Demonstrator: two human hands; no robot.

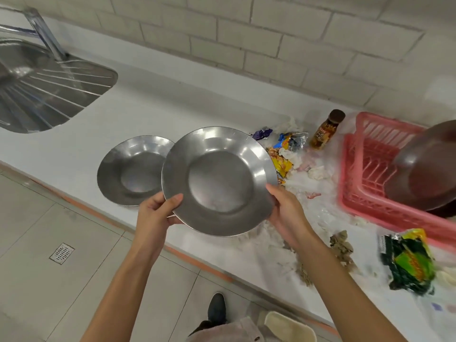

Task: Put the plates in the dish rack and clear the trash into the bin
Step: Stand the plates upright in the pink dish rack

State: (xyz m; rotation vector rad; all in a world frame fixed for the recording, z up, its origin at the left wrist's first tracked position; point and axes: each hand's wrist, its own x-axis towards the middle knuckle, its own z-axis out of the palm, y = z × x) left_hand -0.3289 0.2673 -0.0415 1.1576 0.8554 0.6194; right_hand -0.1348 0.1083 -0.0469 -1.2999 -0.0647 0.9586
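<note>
I hold a steel plate [219, 181] tilted above the counter's front edge. My left hand [158, 211] grips its lower left rim and my right hand [286, 208] its right rim. A second steel plate [130, 171] lies flat on the white counter [153, 107] just to the left, partly behind the held one. A pink dish rack [367, 174] stands at the right with a dark brown plate [429, 169] leaning in it. Trash lies between plate and rack: snack wrappers [286, 149], crumpled tissues [318, 172], a small brown bottle [325, 130] and a green wrapper [412, 262].
A steel sink with drainboard [49, 90] and a tap [44, 33] sit at the far left. A tiled wall runs behind the counter. Below the counter edge are a tiled floor with a drain grate [61, 253], my shoe [217, 307] and a cream bin rim [288, 327].
</note>
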